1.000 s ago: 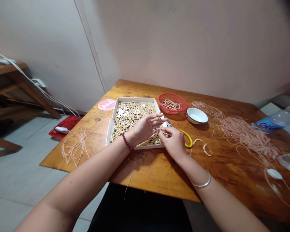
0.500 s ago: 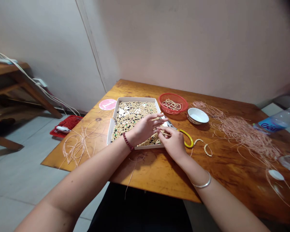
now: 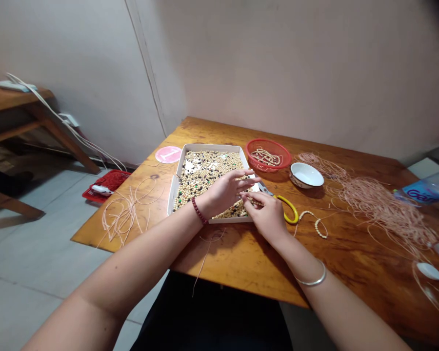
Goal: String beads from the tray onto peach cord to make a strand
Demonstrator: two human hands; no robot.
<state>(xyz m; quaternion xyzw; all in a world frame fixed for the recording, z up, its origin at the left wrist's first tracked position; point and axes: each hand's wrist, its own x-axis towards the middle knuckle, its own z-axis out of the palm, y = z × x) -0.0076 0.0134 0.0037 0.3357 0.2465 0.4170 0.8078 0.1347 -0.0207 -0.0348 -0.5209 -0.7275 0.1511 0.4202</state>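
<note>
Over the front right part of a shallow white box, my two hands meet at the fingertips. The box holds many small beads, mostly cream with black and a few green ones. My left hand has its upper fingers extended, while its lower fingertips close in a pinch beside the other hand; what they grip is too small to make out. My right hand is pinched, palm down, on a thin cord. To its right lies a beaded cord whose thread runs back under that hand.
Yellow-handled scissors lie right of the box. Behind stand a red basket with beaded strands and a white bowl. Pink cords, a plastic bottle and a white cap are at right. Loose cord lies left.
The whole view has shifted slightly, so everything sits a little farther right in the picture. My hands keep nearly the same pose, fingertips together over the box.
</note>
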